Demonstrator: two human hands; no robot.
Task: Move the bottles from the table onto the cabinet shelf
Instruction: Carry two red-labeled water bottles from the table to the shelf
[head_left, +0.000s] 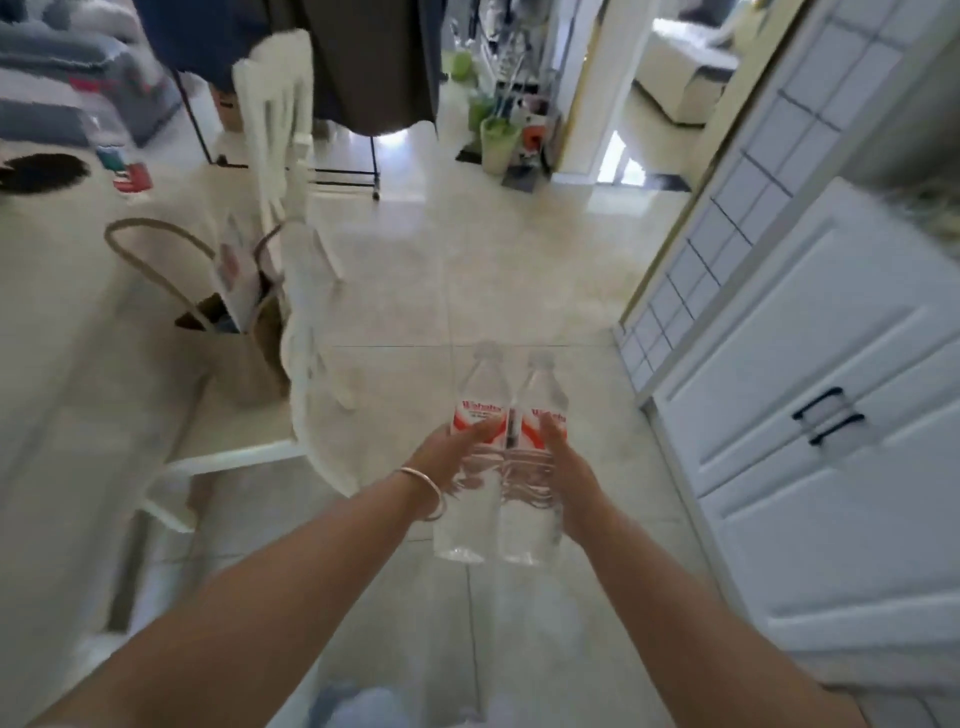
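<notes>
— Two bottles (496, 457), side by side and touching, carried upright in mid-air over the tiled floor (467, 270). Nothing bears them but the hands.

— What is each grip doing?

— The left hand (452, 449) presses flat on the outer flank of the left bottle, the right hand (563, 467) on the outer flank of the right one. Each grip is closed on its bottle only by that squeeze; the fingers do not wrap round.

— So how should the carry go?

— I judge: keep the inward pressure even, keep the pair vertical, and turn toward the white cabinet (810, 415) at the right. Its doors look shut, and no shelf shows, so one hand may have to come free first.

— And the contents?

— Clear plastic, red-and-white labels, caps on; they look full of water, though blur hides the fill level. Beside the white chair (291, 291) a tote bag (244, 332) stands open on the floor; its contents I cannot make out.
</notes>
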